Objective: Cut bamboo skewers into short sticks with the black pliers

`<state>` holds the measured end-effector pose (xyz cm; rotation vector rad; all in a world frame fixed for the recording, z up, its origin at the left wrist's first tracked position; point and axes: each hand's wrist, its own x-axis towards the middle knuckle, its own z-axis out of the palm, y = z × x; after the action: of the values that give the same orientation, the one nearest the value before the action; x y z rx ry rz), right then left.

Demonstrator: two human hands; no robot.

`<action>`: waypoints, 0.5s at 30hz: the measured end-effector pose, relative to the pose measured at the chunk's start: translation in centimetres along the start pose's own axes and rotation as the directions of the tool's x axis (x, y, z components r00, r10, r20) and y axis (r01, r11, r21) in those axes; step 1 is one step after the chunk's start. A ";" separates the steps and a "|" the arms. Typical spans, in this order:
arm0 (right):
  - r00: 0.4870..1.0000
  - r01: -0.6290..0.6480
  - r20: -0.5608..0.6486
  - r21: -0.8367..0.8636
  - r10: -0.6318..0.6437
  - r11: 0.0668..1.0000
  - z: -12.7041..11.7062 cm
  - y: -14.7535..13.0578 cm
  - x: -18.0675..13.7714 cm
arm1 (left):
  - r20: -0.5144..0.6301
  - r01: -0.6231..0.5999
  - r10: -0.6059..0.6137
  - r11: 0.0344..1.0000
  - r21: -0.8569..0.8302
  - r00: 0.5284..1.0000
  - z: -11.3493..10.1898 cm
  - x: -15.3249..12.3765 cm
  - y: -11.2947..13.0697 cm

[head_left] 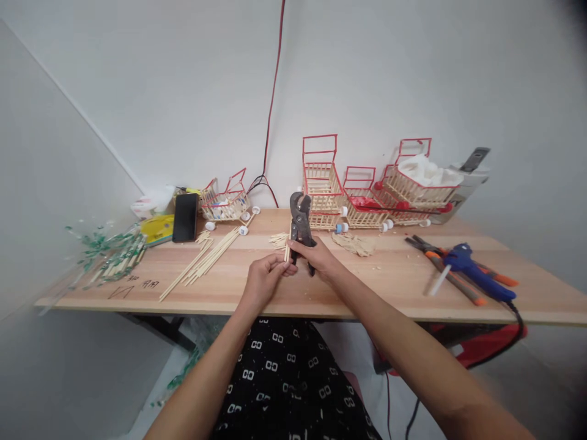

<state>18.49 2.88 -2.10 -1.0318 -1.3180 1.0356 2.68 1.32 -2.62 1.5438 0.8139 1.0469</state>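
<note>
My right hand (314,255) is closed round the black handles of a hand cutter (301,214), its hooked jaw pointing up and away from me. Close beside it, my left hand (268,275) pinches short wooden sticks (287,252), which stand upright next to the cutter; their exact number is hard to make out. Just beyond my hands lies a small pile of short cut sticks (279,240) on the wooden table (339,293). Longer wooden sticks (213,256) are spread out to the left of my left hand.
Small stick-built carts with red trim (321,180) line the wall. A blue glue gun (479,272) and orange-handled pliers (452,278) lie right. To the left are a phone (185,218), a yellow packet (158,228) and bagged sticks (123,256). A tan glove (353,244) lies behind my right hand.
</note>
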 end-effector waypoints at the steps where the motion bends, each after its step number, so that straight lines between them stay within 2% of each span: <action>1: 1.000 -0.001 -0.001 -0.002 0.001 1.000 0.0 0.0 0.0 | -0.003 -0.014 0.014 1.000 0.023 1.000 0.0 -0.1 0.1; 6: 1.000 0.005 -0.027 -0.024 -0.005 1.000 -0.1 0.2 0.1 | 0.004 -0.030 0.030 0.998 0.053 1.000 0.0 -0.1 -0.2; 11: 1.000 0.023 -0.012 -0.062 -0.024 0.998 -0.3 0.4 0.3 | 0.075 0.088 -0.078 0.986 -0.140 0.994 -0.3 0.0 -0.6; 15: 0.999 0.042 -0.028 -0.095 -0.045 0.995 -0.3 0.3 0.3 | 0.115 0.127 -0.101 0.961 -0.244 0.988 -0.4 0.0 -0.7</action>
<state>18.79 3.26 -2.30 -1.0809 -1.3698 0.9285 2.28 1.62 -3.25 1.3085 0.6643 0.9402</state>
